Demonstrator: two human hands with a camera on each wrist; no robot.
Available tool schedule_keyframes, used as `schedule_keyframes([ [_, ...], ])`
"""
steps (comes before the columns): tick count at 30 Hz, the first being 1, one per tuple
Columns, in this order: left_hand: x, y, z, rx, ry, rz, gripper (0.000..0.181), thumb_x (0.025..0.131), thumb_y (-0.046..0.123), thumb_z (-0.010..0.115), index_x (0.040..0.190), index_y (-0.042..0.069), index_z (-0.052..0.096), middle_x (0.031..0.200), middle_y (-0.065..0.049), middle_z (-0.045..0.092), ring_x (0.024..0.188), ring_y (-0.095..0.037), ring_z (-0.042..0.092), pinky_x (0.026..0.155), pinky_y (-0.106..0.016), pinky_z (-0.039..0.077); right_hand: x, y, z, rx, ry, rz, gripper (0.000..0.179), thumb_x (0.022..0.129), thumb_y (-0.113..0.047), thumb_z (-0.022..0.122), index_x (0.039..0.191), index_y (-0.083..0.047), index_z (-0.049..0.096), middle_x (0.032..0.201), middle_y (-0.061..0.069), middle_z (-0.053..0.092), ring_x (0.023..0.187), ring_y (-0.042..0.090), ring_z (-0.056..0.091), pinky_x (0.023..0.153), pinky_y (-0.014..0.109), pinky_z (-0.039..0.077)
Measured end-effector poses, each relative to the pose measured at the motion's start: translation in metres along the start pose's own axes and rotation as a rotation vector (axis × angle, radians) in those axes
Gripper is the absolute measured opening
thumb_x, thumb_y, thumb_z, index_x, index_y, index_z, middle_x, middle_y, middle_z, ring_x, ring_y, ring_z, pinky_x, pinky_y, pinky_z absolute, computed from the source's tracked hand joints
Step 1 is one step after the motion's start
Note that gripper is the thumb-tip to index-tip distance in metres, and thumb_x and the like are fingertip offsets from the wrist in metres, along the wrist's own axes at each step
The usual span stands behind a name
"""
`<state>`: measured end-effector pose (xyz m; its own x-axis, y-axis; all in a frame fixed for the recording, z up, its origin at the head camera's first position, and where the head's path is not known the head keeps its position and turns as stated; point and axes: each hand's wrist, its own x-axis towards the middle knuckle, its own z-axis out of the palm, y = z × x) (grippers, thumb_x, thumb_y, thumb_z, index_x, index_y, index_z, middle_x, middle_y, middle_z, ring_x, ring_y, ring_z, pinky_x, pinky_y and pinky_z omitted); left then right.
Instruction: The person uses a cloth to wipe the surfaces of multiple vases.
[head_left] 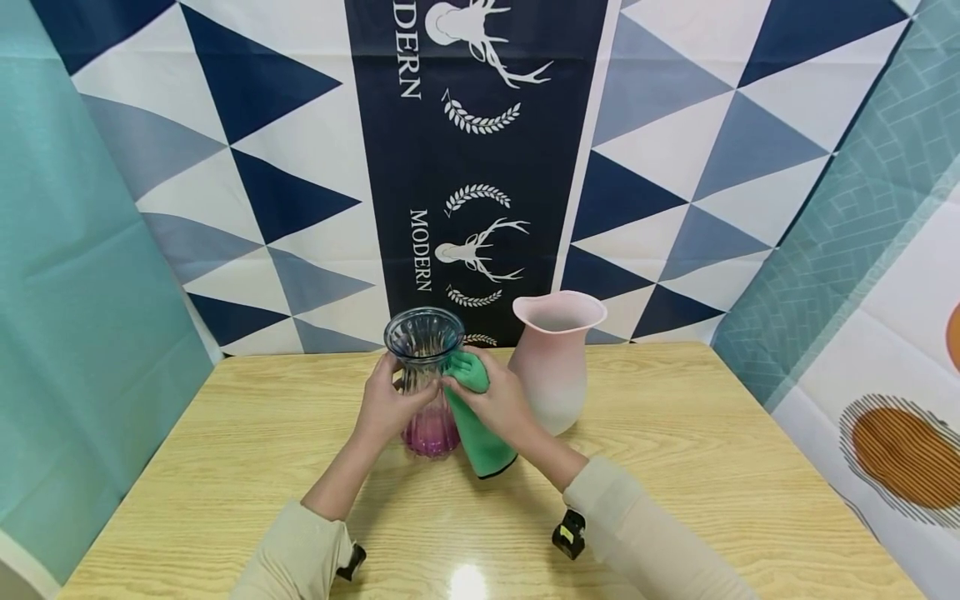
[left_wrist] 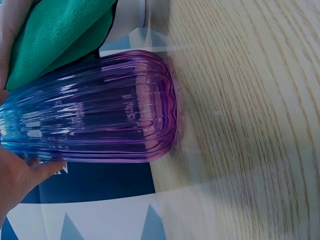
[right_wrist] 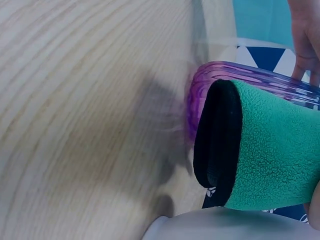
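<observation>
A ribbed glass vase (head_left: 431, 421), blue at the rim and fading to purple at its base, stands upright near the table's back. My left hand (head_left: 387, 404) grips it around the narrow neck from the left. On its right side my right hand (head_left: 497, 398) holds a folded green cloth (head_left: 480, 433) with dark edging, bunched up against the neck just under the rim. The cloth's loose end hangs down beside the vase. In the left wrist view the purple base (left_wrist: 155, 107) is close over the wood. The right wrist view shows the folded cloth (right_wrist: 275, 150) in front of the vase.
A pink-and-white vase (head_left: 558, 358) with a wavy rim stands just right of the cloth, close behind my right hand. The wooden table (head_left: 660, 467) ends at a patterned wall covering (head_left: 300, 208). Teal fabric (head_left: 82, 317) hangs at the left.
</observation>
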<state>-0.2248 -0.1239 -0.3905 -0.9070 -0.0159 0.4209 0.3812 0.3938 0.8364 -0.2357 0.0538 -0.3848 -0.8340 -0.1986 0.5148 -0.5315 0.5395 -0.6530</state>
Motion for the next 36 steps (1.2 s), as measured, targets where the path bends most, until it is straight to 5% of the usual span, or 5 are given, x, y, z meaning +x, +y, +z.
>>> schedule_keyframes([
  [8,0.0,0.0,-0.001,-0.016,-0.025,0.0,0.067,0.078,0.023,0.076,0.136,0.013,0.044,0.132,-0.012,0.05,0.121,-0.032,0.049,0.093,-0.051,0.048,-0.008,0.011,0.005,-0.006,-0.04,0.052,0.051,0.082,-0.038,0.07,0.126,-0.015,0.055,0.103,0.004,0.068,0.088,0.016,0.064,0.073,0.03,0.053],
  [18,0.001,0.0,0.0,-0.016,-0.017,0.0,0.066,0.078,0.021,0.076,0.135,0.012,0.044,0.129,-0.013,0.051,0.119,-0.032,0.049,0.093,-0.051,0.048,-0.021,0.021,0.011,-0.098,-0.067,0.066,0.055,0.081,-0.04,0.07,0.127,-0.016,0.055,0.114,0.007,0.066,0.094,0.02,0.065,0.078,0.034,0.053],
  [25,0.002,0.0,0.001,0.001,-0.004,-0.034,0.071,0.076,0.03,0.078,0.136,0.013,0.043,0.13,-0.011,0.05,0.12,-0.03,0.049,0.095,-0.049,0.047,-0.028,0.025,0.011,-0.191,-0.148,0.084,0.053,0.08,-0.043,0.069,0.124,-0.015,0.057,0.097,0.004,0.068,0.081,0.016,0.063,0.067,0.029,0.05],
  [31,-0.001,0.001,0.003,0.042,0.042,-0.014,0.077,0.074,0.031,0.079,0.139,0.013,0.04,0.132,-0.015,0.042,0.12,-0.031,0.047,0.094,-0.05,0.047,-0.031,0.028,0.01,-0.237,-0.237,0.125,0.054,0.08,-0.044,0.069,0.124,-0.014,0.057,0.104,0.007,0.069,0.09,0.023,0.065,0.074,0.036,0.053],
  [36,-0.001,0.001,0.003,0.04,0.061,0.014,0.074,0.074,0.03,0.079,0.136,0.012,0.043,0.127,-0.013,0.047,0.115,-0.03,0.049,0.091,-0.048,0.049,-0.031,0.029,0.01,-0.216,-0.225,0.133,0.055,0.08,-0.044,0.069,0.125,-0.016,0.056,0.107,0.006,0.069,0.094,0.024,0.065,0.077,0.038,0.052],
])
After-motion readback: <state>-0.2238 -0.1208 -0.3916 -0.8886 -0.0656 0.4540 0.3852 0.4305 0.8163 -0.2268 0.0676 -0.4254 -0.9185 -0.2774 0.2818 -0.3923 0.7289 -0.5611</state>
